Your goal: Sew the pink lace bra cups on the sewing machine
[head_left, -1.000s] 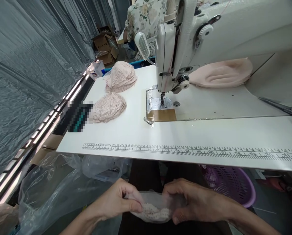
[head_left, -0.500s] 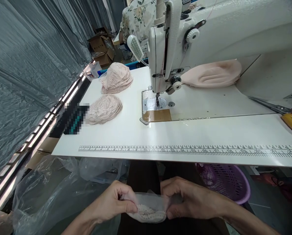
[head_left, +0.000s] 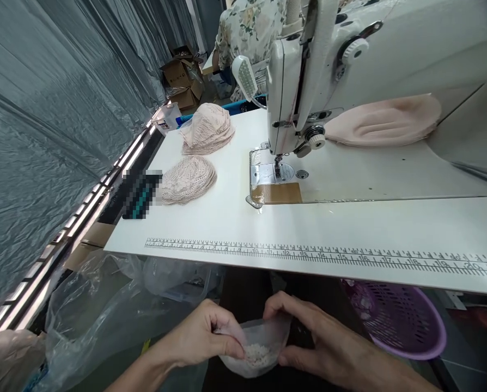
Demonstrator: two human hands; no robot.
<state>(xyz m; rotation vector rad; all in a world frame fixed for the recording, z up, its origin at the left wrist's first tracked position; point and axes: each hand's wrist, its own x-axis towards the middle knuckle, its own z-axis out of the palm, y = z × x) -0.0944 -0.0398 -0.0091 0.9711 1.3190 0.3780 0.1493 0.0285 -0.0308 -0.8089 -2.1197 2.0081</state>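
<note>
Below the table's front edge, both my hands hold a small clear plastic bag [head_left: 268, 332] with pale lace pieces [head_left: 257, 354] inside. My left hand [head_left: 200, 340] pinches the bag's left side, thumb and fingers closed on it. My right hand [head_left: 312, 340] grips its right side, fingers curled over the top edge. On the white sewing table [head_left: 349, 228] above stand a white sewing machine [head_left: 349, 60] and two piles of pink lace cups [head_left: 188, 179], the farther pile [head_left: 208, 128] behind the nearer.
A printed ruler [head_left: 325, 256] runs along the table's front. Pink foam cups [head_left: 384, 120] lie behind the machine. A purple basket [head_left: 394, 318] sits under the table at right, loose clear plastic bags [head_left: 96, 310] at left. A person in a floral top [head_left: 249, 27] works beyond; cardboard boxes [head_left: 184, 81] stand far back.
The bag has opened wider between my hands and my right fingers have shifted onto its top edge. The view has swung slightly, so the scissors at the right edge are out of sight.
</note>
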